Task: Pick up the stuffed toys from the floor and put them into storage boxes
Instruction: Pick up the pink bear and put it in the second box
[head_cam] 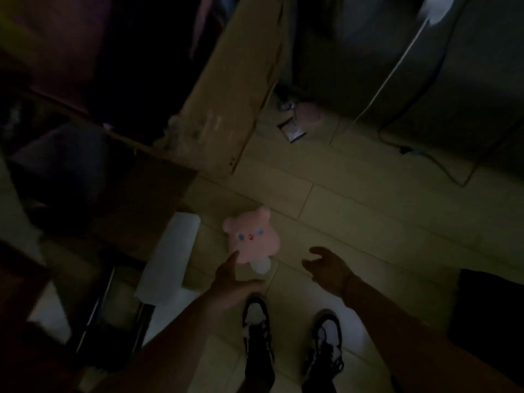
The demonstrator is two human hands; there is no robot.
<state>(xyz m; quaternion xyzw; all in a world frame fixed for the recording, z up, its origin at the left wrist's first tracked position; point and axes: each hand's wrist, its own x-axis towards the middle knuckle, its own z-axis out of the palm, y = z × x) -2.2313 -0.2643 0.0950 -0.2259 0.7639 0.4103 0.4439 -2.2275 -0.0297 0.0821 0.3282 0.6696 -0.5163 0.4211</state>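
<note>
Pink plush, a round bear-faced stuffed toy (251, 236), lies face-up on the tiled floor (354, 211) at dead centre, just ahead of the person's black-and-white sneakers (256, 321). Left hand (232, 282) reaches in from six o'clock, fingers spread, tips touching or nearly touching the toy's lower edge; dim light, hard to tell which. Right hand (329, 269) hangs at four o'clock of the toy, loosely spread, holding nothing. Best play, I'd say: scoop under the soft body, pinch wide, then swing to the cardboard box (221, 89) at eleven o'clock. No readable writing or brand anywhere.
</note>
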